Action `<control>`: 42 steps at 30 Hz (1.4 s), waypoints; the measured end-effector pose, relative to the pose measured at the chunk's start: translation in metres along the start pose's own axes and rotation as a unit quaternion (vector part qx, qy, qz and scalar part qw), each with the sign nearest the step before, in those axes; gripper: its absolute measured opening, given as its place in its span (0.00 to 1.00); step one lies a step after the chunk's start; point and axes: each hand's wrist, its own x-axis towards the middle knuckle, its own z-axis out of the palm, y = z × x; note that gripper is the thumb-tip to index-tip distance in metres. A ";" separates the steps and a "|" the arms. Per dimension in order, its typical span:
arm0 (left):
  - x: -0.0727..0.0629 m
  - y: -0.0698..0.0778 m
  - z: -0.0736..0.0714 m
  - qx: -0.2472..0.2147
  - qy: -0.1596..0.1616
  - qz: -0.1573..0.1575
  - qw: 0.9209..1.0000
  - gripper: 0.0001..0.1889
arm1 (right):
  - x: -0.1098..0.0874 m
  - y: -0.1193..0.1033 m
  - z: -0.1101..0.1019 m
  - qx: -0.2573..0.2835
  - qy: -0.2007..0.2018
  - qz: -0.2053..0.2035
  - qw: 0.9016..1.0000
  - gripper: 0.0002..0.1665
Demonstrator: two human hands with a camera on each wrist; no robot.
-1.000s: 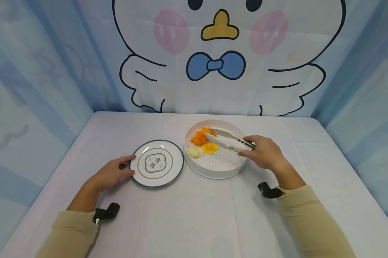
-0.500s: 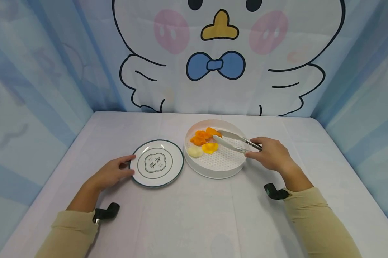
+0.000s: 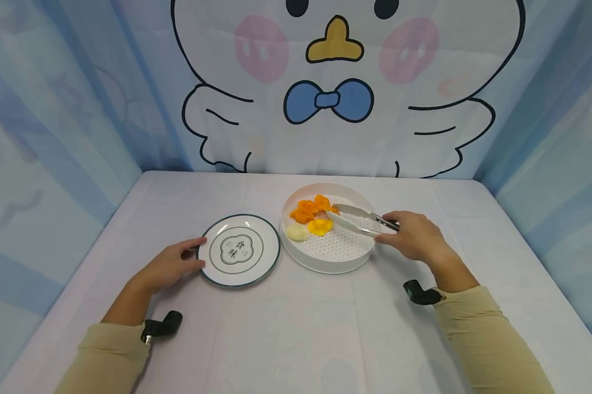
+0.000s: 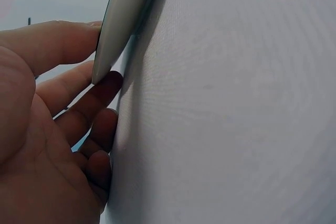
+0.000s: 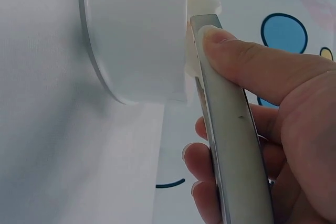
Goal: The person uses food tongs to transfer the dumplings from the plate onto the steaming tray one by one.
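Observation:
My left hand [image 3: 175, 262] holds the left rim of a white plate [image 3: 212, 243] with a dark green edge. Its thumb and forefinger lie at the rim; in the left wrist view a fingertip reaches just under the plate [image 4: 123, 9]. My right hand [image 3: 416, 235] grips metal tongs [image 3: 360, 212] with pale tips, thumb pressed along one arm. The tong tips are spread low over a round white steamer tray [image 3: 335, 265], right beside orange flower-shaped pieces [image 3: 303, 210]. A yellow flower-shaped piece [image 3: 320, 226] and a pale cream piece [image 3: 297, 232] lie in front of them.
The steamer tray has a raised wall and a dotted floor, and stands close to the plate's right side. Both are on a white cloth-covered table [image 3: 286, 339]. Behind rises a curtain [image 3: 325, 148] with a cartoon print; blue curtains flank both sides.
My right hand and the tongs have shifted a little to the right, and the rearmost orange piece now lies slightly farther right. The left hand and the plate have stayed put.

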 end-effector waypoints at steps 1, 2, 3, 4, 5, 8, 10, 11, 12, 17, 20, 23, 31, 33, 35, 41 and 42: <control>0.000 0.000 0.000 0.000 0.000 0.001 1.000 0.35 | 0.000 0.000 0.000 -0.001 -0.001 0.000 1.000 0.39; 0.000 0.000 0.000 0.000 0.000 0.002 1.000 0.35 | 0.000 0.000 0.000 -0.001 -0.002 0.000 1.000 0.39; 0.000 0.000 0.000 0.000 0.000 0.002 1.000 0.35 | -0.001 0.000 0.000 -0.001 -0.002 0.000 1.000 0.39; -0.001 0.000 0.000 0.000 0.001 0.001 1.000 0.35 | -0.001 0.000 0.000 -0.001 -0.003 0.000 1.000 0.39; -0.001 0.000 0.000 0.000 0.000 0.000 1.000 0.35 | -0.001 0.000 0.000 -0.001 -0.004 0.000 1.000 0.39; -0.001 0.001 0.001 0.002 0.001 -0.003 1.000 0.35 | -0.002 0.001 -0.001 -0.002 -0.005 0.000 1.000 0.39; -0.001 0.002 0.001 0.002 0.001 -0.004 1.000 0.35 | -0.002 0.001 -0.001 -0.003 -0.005 0.000 1.000 0.40; -0.001 0.002 0.001 0.003 0.001 -0.004 1.000 0.35 | -0.002 0.001 -0.001 -0.003 -0.005 0.000 1.000 0.40; -0.001 0.002 0.001 0.003 0.002 -0.003 1.000 0.34 | -0.002 0.001 -0.001 -0.002 -0.005 0.000 1.000 0.40; 0.000 0.000 0.001 -0.001 0.001 0.002 1.000 0.34 | -0.003 0.001 -0.001 0.001 0.001 -0.004 1.000 0.39; 0.000 0.000 0.001 -0.003 0.000 0.002 1.000 0.35 | -0.003 0.002 0.000 0.003 0.003 -0.005 1.000 0.39; 0.000 0.000 0.001 -0.001 0.001 0.002 1.000 0.35 | -0.004 0.002 -0.001 0.005 0.003 -0.003 1.000 0.39; 0.000 0.000 0.000 0.005 0.002 0.004 1.000 0.34 | -0.006 0.003 -0.002 0.019 0.013 -0.004 1.000 0.41; 0.000 0.000 0.001 0.005 0.002 0.002 1.000 0.34 | -0.006 0.004 -0.001 0.022 0.015 -0.005 1.000 0.41; 0.000 0.001 0.001 0.006 0.001 0.001 1.000 0.34 | -0.007 0.004 -0.001 0.029 0.019 -0.006 0.999 0.41; -0.002 0.002 0.001 0.006 0.000 -0.002 1.000 0.34 | -0.007 0.007 0.003 0.046 0.045 -0.016 0.998 0.42; -0.002 0.002 0.001 0.005 0.000 -0.002 1.000 0.34 | -0.007 0.007 0.003 0.048 0.048 -0.017 0.998 0.42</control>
